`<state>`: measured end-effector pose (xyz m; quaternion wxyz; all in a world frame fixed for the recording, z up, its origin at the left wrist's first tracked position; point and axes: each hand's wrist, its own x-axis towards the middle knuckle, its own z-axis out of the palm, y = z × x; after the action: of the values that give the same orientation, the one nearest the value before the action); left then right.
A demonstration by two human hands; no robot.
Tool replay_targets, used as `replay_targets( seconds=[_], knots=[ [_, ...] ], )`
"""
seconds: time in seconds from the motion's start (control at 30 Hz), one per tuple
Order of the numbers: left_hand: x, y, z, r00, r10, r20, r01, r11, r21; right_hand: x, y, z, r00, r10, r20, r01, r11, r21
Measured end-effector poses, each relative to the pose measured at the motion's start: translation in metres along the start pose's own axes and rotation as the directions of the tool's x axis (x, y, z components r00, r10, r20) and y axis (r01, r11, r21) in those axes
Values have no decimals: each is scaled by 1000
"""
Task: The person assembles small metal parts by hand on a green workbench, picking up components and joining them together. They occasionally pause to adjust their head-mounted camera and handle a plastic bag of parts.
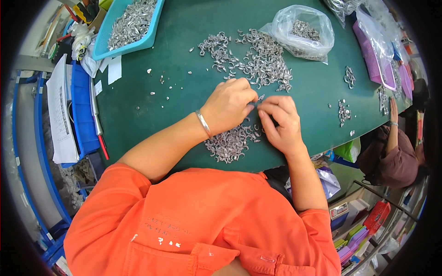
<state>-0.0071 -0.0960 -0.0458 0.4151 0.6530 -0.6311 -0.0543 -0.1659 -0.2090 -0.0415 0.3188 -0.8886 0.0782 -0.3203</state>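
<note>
My left hand (230,103), with a silver bangle at its wrist, is closed in a pinch above the green table. Facing it, fingertips almost meeting, my right hand (282,123) is pinched too. A small grey metal piece (261,97) shows between the fingertips; its exact shape is too small to make out. Just below the hands lies a near pile of small curved grey metal pieces (230,143). Beyond them spreads a larger far pile of similar pieces (264,62). A clear plastic bag (301,34) holding more pieces stands to the right of that pile.
A turquoise basket (154,34) full of metal pieces stands at the far left. Papers (60,110) and a blue tray (85,115) line the left edge. Rightward are a purple basket (368,57) and small loose heaps (344,112). Another person's arm (392,131) rests at the right edge.
</note>
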Motion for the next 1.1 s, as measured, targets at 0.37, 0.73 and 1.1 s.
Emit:
replay_targets(
  seconds=[0.37, 0.73, 1.1],
  knots=[
    [5, 0, -22, 988, -156, 1, 156, 988, -16, 1, 4, 6, 994, 33, -109, -44, 994, -97],
    [-8, 4, -26, 983, -10, 184, 17, 999, -40, -10, 2, 3, 973, 203, -109, -195, 978, 74],
    [14, 26, -10, 879, -302, 370, 456, 758, -466, -28, -4, -2, 880, 471, -64, -409, 818, 405]
  ],
)
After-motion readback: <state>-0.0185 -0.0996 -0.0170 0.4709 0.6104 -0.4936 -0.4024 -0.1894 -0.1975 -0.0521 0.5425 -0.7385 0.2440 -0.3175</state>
